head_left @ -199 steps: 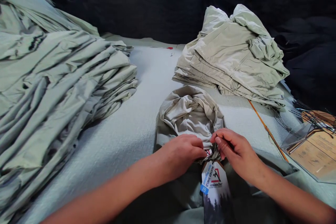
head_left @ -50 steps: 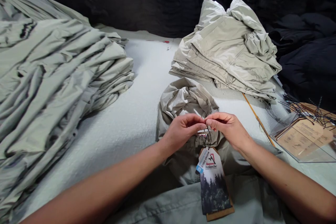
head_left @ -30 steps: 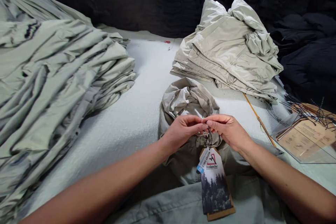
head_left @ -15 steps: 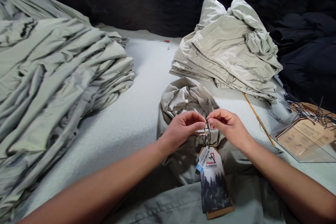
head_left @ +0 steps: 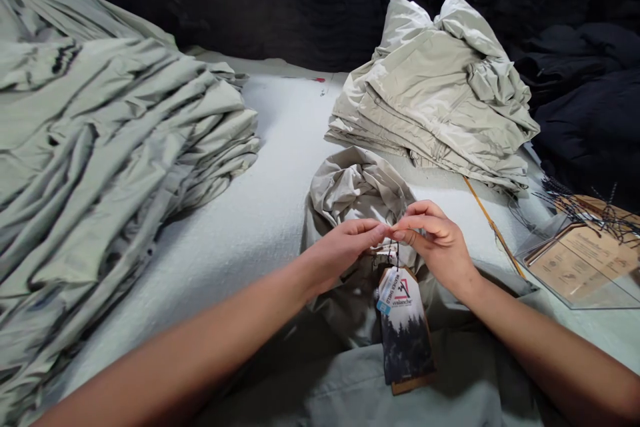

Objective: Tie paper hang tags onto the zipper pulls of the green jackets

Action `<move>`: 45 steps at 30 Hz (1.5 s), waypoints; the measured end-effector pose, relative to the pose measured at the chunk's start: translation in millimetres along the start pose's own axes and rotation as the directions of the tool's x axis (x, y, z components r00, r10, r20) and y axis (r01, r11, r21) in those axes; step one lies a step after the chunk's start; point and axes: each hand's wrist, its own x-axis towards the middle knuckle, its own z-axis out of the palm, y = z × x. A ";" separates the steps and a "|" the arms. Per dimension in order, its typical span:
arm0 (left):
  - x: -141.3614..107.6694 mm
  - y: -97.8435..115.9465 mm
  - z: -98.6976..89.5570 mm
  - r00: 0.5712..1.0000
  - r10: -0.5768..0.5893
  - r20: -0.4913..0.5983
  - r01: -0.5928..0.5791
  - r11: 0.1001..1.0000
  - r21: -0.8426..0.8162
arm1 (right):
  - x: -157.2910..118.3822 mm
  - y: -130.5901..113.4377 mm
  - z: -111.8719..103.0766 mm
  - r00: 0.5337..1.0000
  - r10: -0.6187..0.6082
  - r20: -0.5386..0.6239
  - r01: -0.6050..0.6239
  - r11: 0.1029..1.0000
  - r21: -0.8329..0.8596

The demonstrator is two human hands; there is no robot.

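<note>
Hang tag (head_left: 406, 327), printed "Avalanche" and "WEATHER SHIELD" above a dark treeline, was below both hands, over the front of a grey-green garment (head_left: 363, 190); whether its lower end touched the cloth could not be told. A blue-and-white sticker (head_left: 385, 305) sat at its upper left side, and a brown card (head_left: 413, 384) showed beneath its bottom edge. A dark cord (head_left: 397, 257) ran from the tag's top up to the fingers. The left hand (head_left: 353, 243) was closed in a pinch at the cord's upper end, thumb against fingers. The right hand (head_left: 440, 243) pinched at the same spot, its fingertips meeting those of the left; the cord's end was hidden between them. The garment's gathered hood lay just beyond the hands, on a white surface (head_left: 270, 147). Farther out, a stack of folded pale garments (head_left: 435, 100) stood beyond the hood and to its right, with an orange strip (head_left: 493, 227) extending from near its base. At far right, a clear holder (head_left: 595, 309) contained brown tags (head_left: 585, 257) with dark strings (head_left: 607, 217). A large pile of grey-green garments (head_left: 125, 140) occupied the left side. Black material (head_left: 250, 13) filled the background.
</note>
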 end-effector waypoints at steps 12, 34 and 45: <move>1.7 1.8 -6.4 0.990 -0.107 0.088 0.122 0.976 -0.179 | -7.7 -3.8 2.0 0.979 -0.142 0.145 0.154 0.985 -0.074; 0.6 7.2 -6.0 0.948 0.276 -0.161 -0.166 0.856 0.490 | -5.4 1.7 5.5 0.978 -0.117 0.171 0.135 0.986 -0.098; 8.2 -22.9 2.6 0.896 0.395 -0.202 -0.361 0.914 0.186 | -7.0 3.4 6.7 0.988 -0.080 0.133 0.095 0.989 -0.110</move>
